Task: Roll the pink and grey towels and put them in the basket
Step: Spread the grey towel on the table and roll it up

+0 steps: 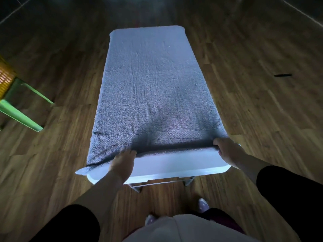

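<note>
A grey towel point(150, 84) lies spread flat along a narrow white table point(174, 166), covering nearly all of it. Its near edge is turned over into a thin first fold. My left hand point(122, 163) rests on that folded edge left of the middle, fingers on the cloth. At the near right corner my right hand point(227, 151) grips the same edge, fingers curled over it. An orange-yellow basket point(5, 75) shows at the far left edge of the view, only partly in frame. No pink towel is in sight.
The basket stands on a green stool or chair point(21, 109) at the left. Wooden floor surrounds the table. A small dark strip point(282, 75) lies on the floor at the right. My feet point(202, 205) are below the table's near end.
</note>
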`<move>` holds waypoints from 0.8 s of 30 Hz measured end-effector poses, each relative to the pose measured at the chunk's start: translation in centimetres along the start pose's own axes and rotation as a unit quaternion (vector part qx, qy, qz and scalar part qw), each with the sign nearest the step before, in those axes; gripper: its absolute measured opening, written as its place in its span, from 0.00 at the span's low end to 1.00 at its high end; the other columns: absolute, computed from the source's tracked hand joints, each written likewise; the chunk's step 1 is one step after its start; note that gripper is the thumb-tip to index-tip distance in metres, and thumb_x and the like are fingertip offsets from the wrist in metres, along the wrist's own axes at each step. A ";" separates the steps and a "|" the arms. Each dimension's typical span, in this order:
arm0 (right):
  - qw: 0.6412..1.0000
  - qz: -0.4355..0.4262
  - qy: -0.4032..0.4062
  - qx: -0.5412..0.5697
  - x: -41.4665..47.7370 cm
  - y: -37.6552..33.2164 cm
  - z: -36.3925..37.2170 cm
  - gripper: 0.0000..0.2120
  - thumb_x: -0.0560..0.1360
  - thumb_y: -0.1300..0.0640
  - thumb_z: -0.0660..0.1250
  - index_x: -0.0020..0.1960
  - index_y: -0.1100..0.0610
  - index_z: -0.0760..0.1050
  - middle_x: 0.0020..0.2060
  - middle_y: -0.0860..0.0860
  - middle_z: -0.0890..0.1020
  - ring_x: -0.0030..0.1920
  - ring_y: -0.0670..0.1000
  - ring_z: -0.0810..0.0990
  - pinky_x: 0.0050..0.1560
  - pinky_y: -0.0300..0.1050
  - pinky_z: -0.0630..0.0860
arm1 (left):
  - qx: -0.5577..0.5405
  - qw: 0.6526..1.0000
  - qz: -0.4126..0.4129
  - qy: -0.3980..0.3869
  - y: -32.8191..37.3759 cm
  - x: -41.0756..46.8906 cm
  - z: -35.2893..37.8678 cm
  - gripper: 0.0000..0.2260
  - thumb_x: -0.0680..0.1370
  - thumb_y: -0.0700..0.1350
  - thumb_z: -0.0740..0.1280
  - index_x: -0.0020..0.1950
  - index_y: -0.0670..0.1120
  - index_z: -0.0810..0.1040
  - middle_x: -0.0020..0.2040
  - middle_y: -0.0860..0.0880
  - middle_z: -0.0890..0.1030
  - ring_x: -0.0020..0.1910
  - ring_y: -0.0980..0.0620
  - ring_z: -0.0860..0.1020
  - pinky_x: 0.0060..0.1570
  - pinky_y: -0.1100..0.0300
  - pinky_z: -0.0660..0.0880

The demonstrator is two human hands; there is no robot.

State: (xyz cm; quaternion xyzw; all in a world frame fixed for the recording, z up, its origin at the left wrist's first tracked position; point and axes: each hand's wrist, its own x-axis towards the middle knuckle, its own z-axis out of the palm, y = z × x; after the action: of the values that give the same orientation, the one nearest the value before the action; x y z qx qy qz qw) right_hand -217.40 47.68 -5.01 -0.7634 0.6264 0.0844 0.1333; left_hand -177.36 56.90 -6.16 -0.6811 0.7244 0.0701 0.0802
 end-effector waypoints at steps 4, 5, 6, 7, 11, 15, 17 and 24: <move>0.991 0.070 0.074 -0.090 -0.4 -0.4 -0.4 0.11 0.77 0.57 0.60 0.59 0.49 0.72 0.58 0.53 0.72 0.58 0.56 0.73 0.52 0.52 0.74 | -0.051 0.999 -0.008 0.015 -1.3 0.4 1.0 0.17 0.67 0.33 0.70 0.54 0.42 0.78 0.47 0.41 0.78 0.40 0.40 0.80 0.37 0.47 0.80; 0.990 0.077 0.071 -0.089 -0.5 -0.8 -0.4 0.12 0.77 0.58 0.60 0.59 0.49 0.72 0.58 0.53 0.72 0.58 0.56 0.73 0.52 0.52 0.74 | -0.051 0.999 0.002 0.013 -1.4 0.4 1.1 0.15 0.66 0.32 0.71 0.52 0.41 0.79 0.45 0.42 0.78 0.38 0.41 0.79 0.36 0.48 0.80; 0.991 0.072 0.068 -0.088 -0.6 -1.4 -0.3 0.13 0.76 0.60 0.59 0.58 0.49 0.73 0.58 0.53 0.71 0.58 0.56 0.72 0.53 0.53 0.74 | -0.035 0.999 0.020 0.021 -1.5 0.3 1.0 0.14 0.65 0.33 0.73 0.49 0.41 0.80 0.43 0.43 0.78 0.37 0.42 0.79 0.36 0.51 0.80; 0.993 0.058 0.064 -0.083 -0.7 -2.3 -0.3 0.14 0.76 0.61 0.59 0.58 0.48 0.73 0.58 0.53 0.71 0.59 0.56 0.71 0.54 0.54 0.74 | -0.015 0.999 0.040 0.029 -1.5 0.2 1.0 0.12 0.64 0.33 0.74 0.47 0.40 0.81 0.41 0.43 0.79 0.37 0.43 0.80 0.37 0.53 0.80; 0.996 -0.078 0.031 -0.007 -1.4 -7.5 0.2 0.15 0.76 0.63 0.60 0.61 0.53 0.73 0.59 0.53 0.72 0.60 0.55 0.72 0.54 0.51 0.75 | -0.012 0.999 0.027 0.034 -2.0 0.2 2.1 0.09 0.71 0.38 0.71 0.51 0.42 0.80 0.44 0.43 0.80 0.42 0.43 0.79 0.41 0.51 0.80; 0.992 -0.129 0.011 -0.003 -2.3 -12.2 2.3 0.18 0.75 0.63 0.60 0.64 0.56 0.70 0.67 0.58 0.68 0.67 0.60 0.68 0.53 0.53 0.76 | -0.018 0.999 0.024 0.027 -2.2 -0.1 2.6 0.15 0.71 0.36 0.68 0.57 0.44 0.78 0.50 0.45 0.79 0.47 0.44 0.77 0.44 0.50 0.80; 0.994 -0.112 0.000 -0.013 -2.5 -13.1 2.8 0.19 0.74 0.63 0.60 0.65 0.56 0.68 0.65 0.57 0.68 0.67 0.59 0.67 0.55 0.54 0.75 | -0.054 0.998 0.011 0.043 -2.6 -0.7 2.6 0.21 0.64 0.29 0.69 0.55 0.43 0.79 0.48 0.44 0.79 0.46 0.42 0.77 0.40 0.49 0.81; 0.994 -0.110 -0.002 -0.006 -2.2 -13.0 3.0 0.20 0.76 0.62 0.58 0.67 0.56 0.66 0.62 0.56 0.70 0.63 0.58 0.68 0.55 0.52 0.76 | -0.059 0.994 -0.089 0.027 -7.6 -2.9 2.8 0.19 0.64 0.28 0.67 0.53 0.41 0.79 0.47 0.40 0.78 0.46 0.37 0.77 0.40 0.44 0.80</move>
State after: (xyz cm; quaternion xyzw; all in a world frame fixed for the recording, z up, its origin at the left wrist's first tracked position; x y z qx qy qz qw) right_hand -205.01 53.03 -5.92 -0.8283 0.5378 0.0750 0.1383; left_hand -169.52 59.83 -8.20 -0.7482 0.6573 0.0866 0.0261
